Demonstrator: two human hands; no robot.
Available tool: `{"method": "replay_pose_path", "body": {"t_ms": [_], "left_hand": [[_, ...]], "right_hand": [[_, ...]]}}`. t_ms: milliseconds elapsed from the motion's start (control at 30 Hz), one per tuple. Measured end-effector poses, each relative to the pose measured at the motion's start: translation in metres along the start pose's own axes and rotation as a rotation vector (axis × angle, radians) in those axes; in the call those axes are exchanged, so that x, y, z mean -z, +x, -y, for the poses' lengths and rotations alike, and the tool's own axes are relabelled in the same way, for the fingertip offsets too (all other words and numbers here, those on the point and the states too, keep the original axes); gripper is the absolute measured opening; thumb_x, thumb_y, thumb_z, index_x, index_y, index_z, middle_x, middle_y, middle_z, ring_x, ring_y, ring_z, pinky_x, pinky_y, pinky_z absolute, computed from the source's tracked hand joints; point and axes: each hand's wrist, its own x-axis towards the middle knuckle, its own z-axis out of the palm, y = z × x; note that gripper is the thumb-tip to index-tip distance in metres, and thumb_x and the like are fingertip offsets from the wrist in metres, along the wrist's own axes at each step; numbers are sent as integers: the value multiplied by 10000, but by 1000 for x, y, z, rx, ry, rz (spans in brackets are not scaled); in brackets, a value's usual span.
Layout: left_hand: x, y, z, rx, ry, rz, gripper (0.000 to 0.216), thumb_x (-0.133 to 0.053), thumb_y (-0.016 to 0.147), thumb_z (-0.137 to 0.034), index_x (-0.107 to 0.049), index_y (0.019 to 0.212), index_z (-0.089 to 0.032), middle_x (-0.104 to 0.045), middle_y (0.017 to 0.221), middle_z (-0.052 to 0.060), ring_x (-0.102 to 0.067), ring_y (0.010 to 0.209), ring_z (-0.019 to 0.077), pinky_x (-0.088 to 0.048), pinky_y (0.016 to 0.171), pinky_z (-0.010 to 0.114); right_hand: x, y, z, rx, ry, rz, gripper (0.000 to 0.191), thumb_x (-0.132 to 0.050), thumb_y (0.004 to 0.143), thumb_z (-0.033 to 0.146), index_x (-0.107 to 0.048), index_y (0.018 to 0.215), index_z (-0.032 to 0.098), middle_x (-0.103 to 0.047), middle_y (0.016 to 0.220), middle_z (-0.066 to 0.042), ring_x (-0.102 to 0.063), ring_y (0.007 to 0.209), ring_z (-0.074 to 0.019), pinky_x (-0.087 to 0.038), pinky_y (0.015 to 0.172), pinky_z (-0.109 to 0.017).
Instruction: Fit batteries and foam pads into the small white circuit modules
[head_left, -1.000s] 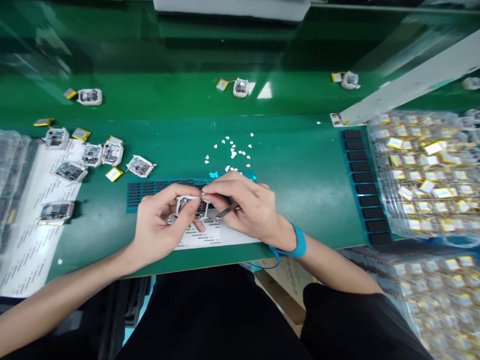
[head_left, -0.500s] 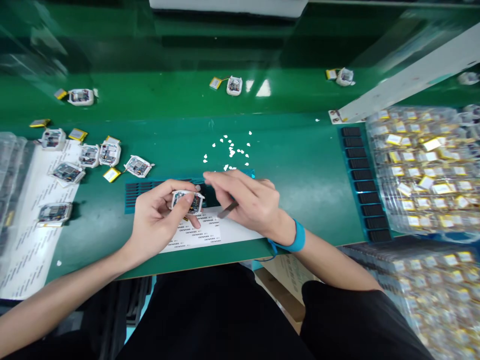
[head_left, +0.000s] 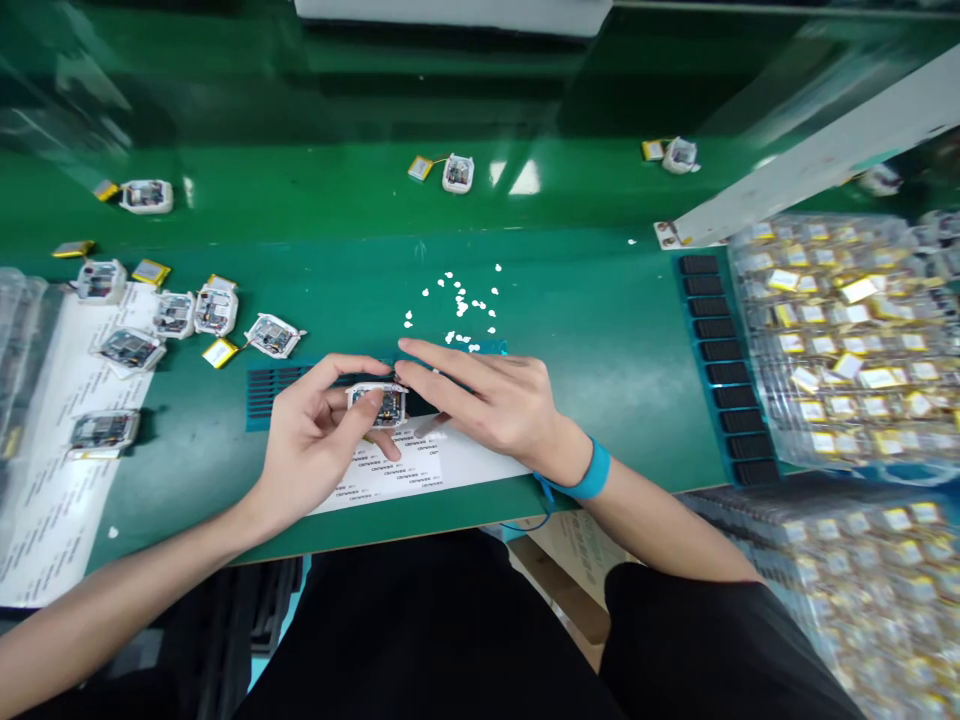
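White casing [head_left: 391, 408] (partly hidden) in left hand [head_left: 318, 432]

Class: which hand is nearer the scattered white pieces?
Right. In view, the right hand is just below the white pieces; the left hand, holding a device, is farther, lower left.

White housing [head_left: 394, 408] and striped sheet [head_left: 262, 395] partly hidden by the hands [head_left: 311, 440], leftmost clear trays [head_left: 24, 350] cut off
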Motion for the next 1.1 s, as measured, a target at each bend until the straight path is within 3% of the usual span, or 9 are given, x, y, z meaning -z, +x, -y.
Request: {"method": "replay_pose_path", "body": {"t_ms": [167, 300, 467, 700, 867, 967, 1100], "left_hand": [[0, 0, -3, -18, 21, -56, 103, -684, 914, -292, -646, 984, -227, -717, 637, -14, -711, 500, 189, -508, 420, 266], [-2, -2, -3, -46, 25, -56, 94, -683, 918, -298, -644, 976, -235, -670, 589, -34, -669, 486, 163, -511, 429, 255], [-4, -8, 2, -110, 87, -65, 81, -687, 908, -254, -615, 940, -238, -722, 684, -19, -684, 522, 160, -561, 498, 269], [-3, -9, 12, -279, 198, -141, 56, -676, 925, -213, -623, 910, -210, -742, 723, -21, -715, 614, 137, -531, 513, 214], [0, -9, 20, -362, 308, -119, 50, -674, 918, -194, -625, 917, -196, -735, 730, -18, -708, 614, 128, -499, 512, 210], [-1, -13, 24, -370, 361, -91, 58, -658, 916, -175, -611, 938, -202, -758, 785, 1, -735, 669, 146, -536, 570, 230], [-4, -16, 28, -355, 342, -56, 121, -668, 909, -173, -566, 964, -206, -744, 741, -11, -753, 724, 171, -564, 642, 251]], "right_hand": [[3, 2, 0, 1, 121, -23, 215, -504, 1019, 132, -716, 1050, 138, -793, 1090, -31, -753, 772, -91, -573, 613, -199], [3, 2, 5, 14, 165, -21, 228, -492, 1030, 153, -708, 1096, 124, -787, 1110, -57, -762, 805, -102, -597, 621, -212], [5, 3, 7, 4, 175, 0, 225, -503, 1020, 141, -700, 1125, 117, -783, 1124, -63, -770, 862, -110, -615, 649, -203], [4, 0, 9, 65, 110, -46, 252, -512, 1017, 189, -695, 1160, 93, -780, 1129, -81, -766, 779, -123, -618, 608, -230], [-1, 1, 14, -138, 311, -100, 190, -567, 978, 223, -734, 1038, 157, -798, 1051, -33, -769, 880, -124, -610, 656, -202], [1, 8, 13, -327, 582, -13, 214, -630, 978, 337, -736, 961, 152, -797, 956, -39, -741, 804, -114, -565, 651, -203], [4, 15, 9, -548, 963, 202, 335, -673, 939, 468, -723, 842, 151, -725, 718, 29, -387, 469, -35, -358, 484, -227]]}}
